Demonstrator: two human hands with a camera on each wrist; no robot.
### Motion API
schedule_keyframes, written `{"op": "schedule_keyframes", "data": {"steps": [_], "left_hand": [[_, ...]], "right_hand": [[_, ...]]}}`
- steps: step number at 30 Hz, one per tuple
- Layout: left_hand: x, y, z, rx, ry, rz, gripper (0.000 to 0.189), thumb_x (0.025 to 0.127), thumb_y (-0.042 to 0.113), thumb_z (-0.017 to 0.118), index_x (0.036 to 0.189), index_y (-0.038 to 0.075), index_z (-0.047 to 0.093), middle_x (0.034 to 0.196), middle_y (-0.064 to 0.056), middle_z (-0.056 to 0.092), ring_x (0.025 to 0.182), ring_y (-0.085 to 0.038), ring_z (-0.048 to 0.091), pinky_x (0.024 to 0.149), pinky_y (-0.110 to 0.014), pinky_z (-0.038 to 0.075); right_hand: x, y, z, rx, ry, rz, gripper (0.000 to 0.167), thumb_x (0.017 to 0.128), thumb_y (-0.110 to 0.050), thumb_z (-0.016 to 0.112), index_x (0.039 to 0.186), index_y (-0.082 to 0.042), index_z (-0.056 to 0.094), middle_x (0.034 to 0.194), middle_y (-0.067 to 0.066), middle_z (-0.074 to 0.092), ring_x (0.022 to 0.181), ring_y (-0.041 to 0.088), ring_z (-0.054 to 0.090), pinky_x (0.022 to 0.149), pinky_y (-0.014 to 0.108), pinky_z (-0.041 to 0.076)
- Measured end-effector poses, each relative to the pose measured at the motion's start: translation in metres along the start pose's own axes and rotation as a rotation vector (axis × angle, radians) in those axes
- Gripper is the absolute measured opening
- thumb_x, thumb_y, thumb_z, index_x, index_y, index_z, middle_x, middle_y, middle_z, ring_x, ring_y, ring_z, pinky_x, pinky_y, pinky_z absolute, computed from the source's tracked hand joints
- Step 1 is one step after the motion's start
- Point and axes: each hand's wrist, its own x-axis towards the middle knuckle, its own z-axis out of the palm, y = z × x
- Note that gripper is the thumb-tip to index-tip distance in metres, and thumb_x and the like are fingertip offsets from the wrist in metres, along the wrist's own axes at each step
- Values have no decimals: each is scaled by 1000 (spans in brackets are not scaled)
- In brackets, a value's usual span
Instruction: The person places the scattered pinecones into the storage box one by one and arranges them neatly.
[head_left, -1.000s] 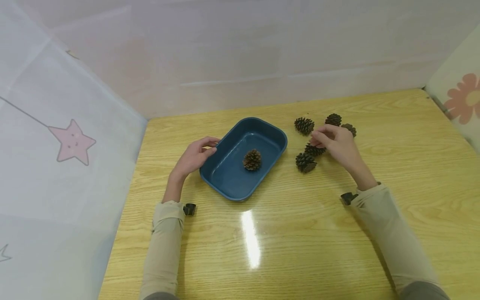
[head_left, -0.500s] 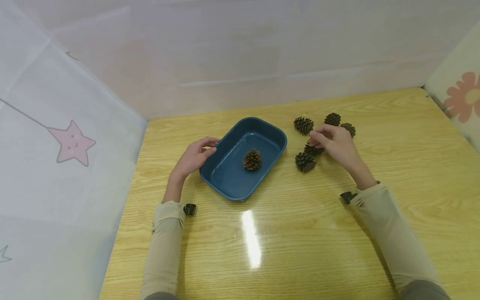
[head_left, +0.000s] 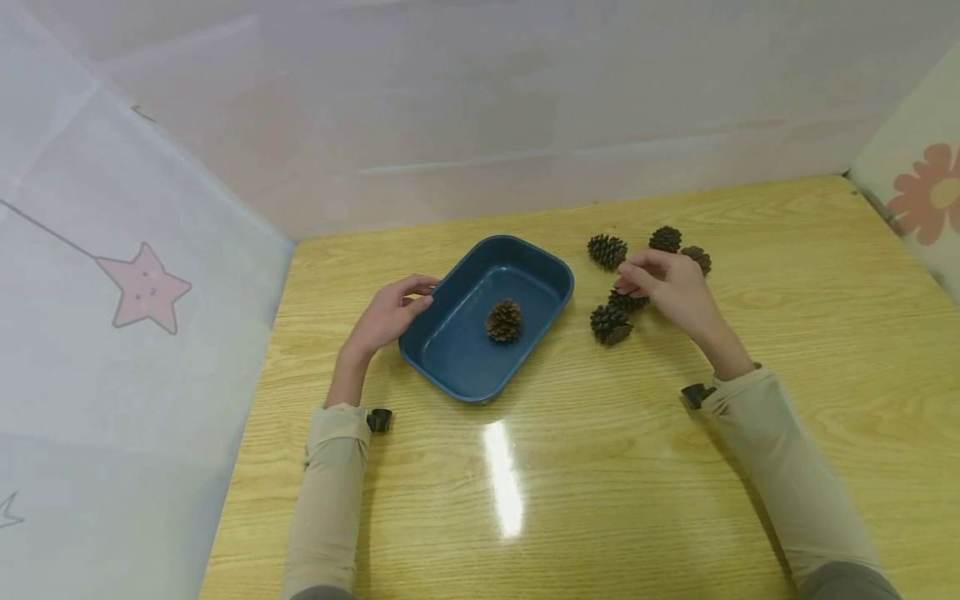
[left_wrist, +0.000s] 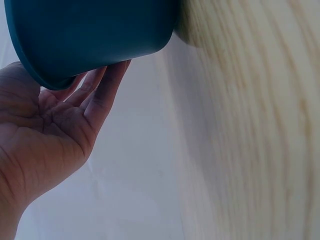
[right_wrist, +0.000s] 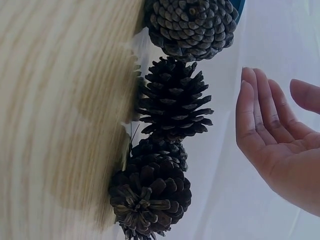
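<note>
My left hand (head_left: 392,315) grips the near-left rim of a deep blue rectangular dish (head_left: 448,367), thumb at the rim and fingers along the outer wall (left_wrist: 110,30). One brown pine cone (head_left: 504,320) stands inside the dish. To the right of it, my right hand (head_left: 671,287) hovers over a cluster of pine cones with nothing in its fingers. In the right wrist view its relaxed fingers (right_wrist: 272,112) are apart from the dark cones (right_wrist: 175,100). Directly under the fingertips lies a cone (head_left: 627,301), partly covered in the head view.
Around the right hand lie more pine cones: one (head_left: 607,251) behind-left, one (head_left: 665,239) at the back, one (head_left: 697,259) to the right and one (head_left: 611,324) in front. A pale wall sheet (head_left: 465,108) borders the back of the wooden table (head_left: 600,483).
</note>
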Motion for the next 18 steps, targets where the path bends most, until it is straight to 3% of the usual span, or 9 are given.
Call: {"op": "schedule_keyframes", "data": {"steps": [7,18], "left_hand": [[0,0,-1,6,-6,-4,37,109,12,54,145,1,57,142,-21,58,132,-35,53,112,-51,43],[0,1,-1,0,-4,-1,37,109,12,54,145,1,57,143,-20,57,132,-35,53,111,-51,44]], "right_hand": [[0,-1,1,-20,-8,-11,31,108,-23,60,120,4,69,107,24,74,85,5,71,81,28,60],[0,-1,2,-31,-66,8,33,108,-24,60,118,5,69,105,23,74,90,21,73,81,29,61]]}}
